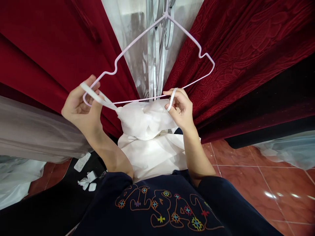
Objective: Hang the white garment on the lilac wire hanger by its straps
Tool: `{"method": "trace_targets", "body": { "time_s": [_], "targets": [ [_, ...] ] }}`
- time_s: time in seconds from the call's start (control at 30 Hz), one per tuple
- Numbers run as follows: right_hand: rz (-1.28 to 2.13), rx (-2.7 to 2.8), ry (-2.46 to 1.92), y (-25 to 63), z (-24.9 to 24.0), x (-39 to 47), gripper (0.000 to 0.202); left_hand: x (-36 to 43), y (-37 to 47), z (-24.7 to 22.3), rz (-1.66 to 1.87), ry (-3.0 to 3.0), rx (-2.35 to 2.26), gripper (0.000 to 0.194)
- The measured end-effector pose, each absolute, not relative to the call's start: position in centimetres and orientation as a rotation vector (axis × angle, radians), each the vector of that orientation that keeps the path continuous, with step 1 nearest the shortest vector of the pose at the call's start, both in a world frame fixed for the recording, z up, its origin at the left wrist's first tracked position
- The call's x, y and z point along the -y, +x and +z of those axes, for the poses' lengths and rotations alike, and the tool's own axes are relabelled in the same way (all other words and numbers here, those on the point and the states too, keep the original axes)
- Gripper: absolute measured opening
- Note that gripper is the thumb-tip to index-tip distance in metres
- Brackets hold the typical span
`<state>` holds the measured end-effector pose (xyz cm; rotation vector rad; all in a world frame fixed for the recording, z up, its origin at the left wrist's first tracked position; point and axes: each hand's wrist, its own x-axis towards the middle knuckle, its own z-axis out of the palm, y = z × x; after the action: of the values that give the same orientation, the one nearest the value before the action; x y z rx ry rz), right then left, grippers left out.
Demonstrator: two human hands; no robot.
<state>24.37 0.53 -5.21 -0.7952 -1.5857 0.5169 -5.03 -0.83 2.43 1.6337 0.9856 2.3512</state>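
At centre, just below the hanger: one white garment (pixel 147 123), sheer-looking, two thin straps, its folds bunched toward 6 o'clock.

Item, left hand (pixel 82 105), at 9 o'clock: thumb and forefinger spread apart, the left strap (pixel 94 95) looped across them and running out toward 4 o'clock to the garment's upper corner. Garment body lies between 3 and 4 o'clock from this hand, clear of the palm.

Item, right hand (pixel 182 106), at 2 o'clock, close to centre: fingers curled, the right strap (pixel 171 99) spanning forefinger and thumb; whether the fingertips pinch it cannot be told, as they are partly covered. Garment body lies at 8 o'clock from this hand.

Item, hanger (pixel 165 15), pale lilac, notched shoulders, apex at 12 o'clock: its left end sits among the left hand's fingers; its lower bar passes the right fingertips.

Surroundings: plain red curtain (pixel 49 49), 10 o'clock; patterned red curtain (pixel 258 59), 2 o'clock; reddish tiled floor (pixel 246 186), 4 o'clock; navy shirt (pixel 137 219) with multicoloured motifs, 6 o'clock; small white adapter (pixel 92 176), 8 o'clock, on a black surface (pixel 56 200).
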Motion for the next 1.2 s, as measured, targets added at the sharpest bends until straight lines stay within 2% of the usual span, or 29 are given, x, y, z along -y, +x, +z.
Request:
{"method": "trace_targets", "body": {
  "time_s": [0.03,0.13,0.3,0.4,0.53,0.63,0.73,0.83,0.93,1.03,1.1,1.2],
  "targets": [
    [0.521,1.577,-0.789,24.3,-5.3,-0.5,0.050,0.8,-4.5,3.4,2.241,1.719,-0.974,0.031],
    [0.497,1.585,-0.841,24.4,-5.3,-0.5,0.052,0.3,-4.0,5.8,1.895,1.941,-1.039,0.017],
    [0.481,1.565,-0.861,24.4,-5.3,-0.1,0.051,-0.2,-4.9,7.5,1.582,2.127,-1.072,0.018],
    [0.499,1.558,-0.819,24.2,-5.3,0.0,0.050,-0.3,-5.1,7.5,1.602,2.120,-1.049,0.014],
    [0.479,1.575,-0.803,23.7,-5.1,0.3,0.051,-1.0,-4.7,5.6,1.925,1.721,-0.927,0.006],
    [0.461,1.578,-0.844,23.2,-4.7,0.9,0.050,-1.6,-4.0,2.7,2.109,1.255,-0.822,0.018],
    [0.424,1.570,-0.907,22.5,-4.4,1.6,0.051,-1.5,-2.6,0.1,2.038,1.071,-0.774,0.046],
    [0.389,1.575,-0.895,22.2,-4.1,1.7,0.054,-1.3,-1.3,-1.1,1.946,1.081,-0.679,0.062],
    [0.274,1.489,-0.890,23.0,-3.7,1.1,0.049,-1.4,-1.0,-0.9,1.924,1.070,-0.592,0.065],
    [0.012,1.059,-0.831,25.5,-3.7,-0.3,0.043,-1.6,-1.5,-0.4,1.900,1.055,-0.601,0.064],
    [-0.100,0.797,-0.748,28.2,-4.0,-1.5,0.045,-1.6,-1.8,-0.1,1.889,1.060,-0.647,0.065],
    [-0.041,0.766,-0.748,32.3,-4.6,-3.1,0.054,-1.5,-1.9,0.0,1.888,1.012,-0.667,0.063]
  ]
}}
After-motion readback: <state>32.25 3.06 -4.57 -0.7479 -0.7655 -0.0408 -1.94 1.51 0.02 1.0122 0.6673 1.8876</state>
